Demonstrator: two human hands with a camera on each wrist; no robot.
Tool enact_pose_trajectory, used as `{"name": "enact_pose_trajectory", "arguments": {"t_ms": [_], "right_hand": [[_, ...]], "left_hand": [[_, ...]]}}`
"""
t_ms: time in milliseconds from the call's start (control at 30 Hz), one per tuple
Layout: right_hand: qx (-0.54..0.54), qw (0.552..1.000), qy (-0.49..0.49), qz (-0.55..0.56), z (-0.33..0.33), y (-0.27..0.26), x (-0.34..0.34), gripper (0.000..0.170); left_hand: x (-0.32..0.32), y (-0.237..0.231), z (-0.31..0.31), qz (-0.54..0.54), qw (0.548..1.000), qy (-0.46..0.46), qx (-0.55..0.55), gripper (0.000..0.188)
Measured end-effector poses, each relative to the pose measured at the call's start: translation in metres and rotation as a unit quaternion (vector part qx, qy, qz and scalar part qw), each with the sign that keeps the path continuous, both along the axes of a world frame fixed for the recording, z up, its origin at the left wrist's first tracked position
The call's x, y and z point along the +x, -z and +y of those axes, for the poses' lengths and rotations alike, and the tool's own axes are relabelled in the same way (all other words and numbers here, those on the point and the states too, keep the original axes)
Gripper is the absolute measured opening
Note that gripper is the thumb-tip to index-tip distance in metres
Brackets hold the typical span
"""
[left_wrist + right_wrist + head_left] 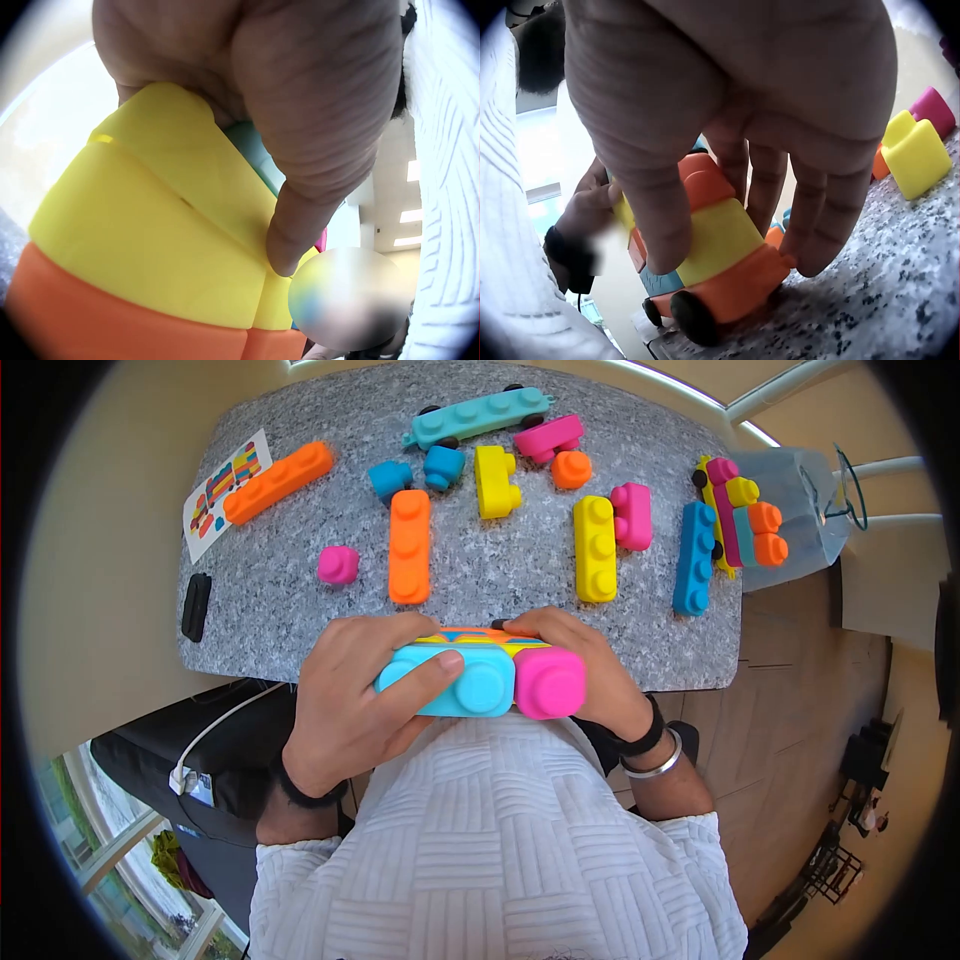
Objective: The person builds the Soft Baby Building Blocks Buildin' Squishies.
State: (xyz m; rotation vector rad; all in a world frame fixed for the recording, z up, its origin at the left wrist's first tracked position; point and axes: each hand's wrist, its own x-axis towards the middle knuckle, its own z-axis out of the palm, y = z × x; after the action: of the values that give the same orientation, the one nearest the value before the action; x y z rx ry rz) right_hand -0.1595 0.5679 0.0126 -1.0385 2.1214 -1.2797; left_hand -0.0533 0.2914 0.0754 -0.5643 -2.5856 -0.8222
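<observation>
Here, just in front of my white shirt (490, 820), I grip a wheeled block build (485, 695) with both hands. My left hand (350, 685) holds its turquoise side, thumb pressed there; my right hand (600, 675) clasps the end with the pink block (550, 685). It sits at the near edge of the speckled table (270, 610); whether its wheels touch, I cannot tell. Beyond lie a pink cube (338, 565), an orange bar (408, 550), a yellow bar (596, 550) and a blue bar (693, 560). Farthest, by the opposite edge, is a turquoise wheeled base (480, 418).
</observation>
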Motion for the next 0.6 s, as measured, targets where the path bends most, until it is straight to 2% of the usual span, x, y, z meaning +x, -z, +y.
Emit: {"name": "enact_pose_trajectory", "arguments": {"t_ms": [33, 100, 133, 233, 267, 367, 500, 600], "right_hand": [[0.003, 1.000, 0.008, 0.002, -0.001, 0.004, 0.001, 0.055], [-0.033, 0.996, 0.024, 0.083, -0.007, 0.017, 0.005, 0.056], [-0.034, 0.992, 0.044, 0.114, -0.009, 0.018, 0.007, 0.054], [-0.044, 0.993, 0.063, 0.087, -0.008, 0.024, 0.008, 0.051], [-0.051, 0.992, 0.081, 0.079, -0.009, 0.025, 0.009, 0.049], [-0.044, 0.992, 0.112, 0.045, 0.000, 0.023, 0.010, 0.052], [-0.053, 0.986, 0.142, 0.071, 0.035, 0.009, 0.001, 0.055], [-0.132, 0.968, 0.210, 0.042, 0.073, 0.004, -0.004, 0.055]], "left_hand": [[0.000, 0.002, 0.001, 0.002, 1.000, 0.008, 0.003, 0.067], [0.001, 0.008, 0.003, 0.023, 0.999, -0.017, 0.042, 0.071], [0.003, 0.011, 0.001, 0.020, 0.999, -0.005, 0.045, 0.083], [0.007, 0.017, -0.001, 0.040, 0.994, -0.012, 0.100, 0.091], [0.010, 0.016, -0.003, 0.046, 0.995, -0.001, 0.092, 0.099], [0.015, 0.022, -0.001, 0.089, 0.988, -0.017, 0.129, 0.099], [0.019, 0.026, -0.012, 0.079, 0.986, -0.022, 0.144, 0.095], [0.017, 0.030, -0.015, 0.068, 0.988, -0.022, 0.136, 0.092]]}}
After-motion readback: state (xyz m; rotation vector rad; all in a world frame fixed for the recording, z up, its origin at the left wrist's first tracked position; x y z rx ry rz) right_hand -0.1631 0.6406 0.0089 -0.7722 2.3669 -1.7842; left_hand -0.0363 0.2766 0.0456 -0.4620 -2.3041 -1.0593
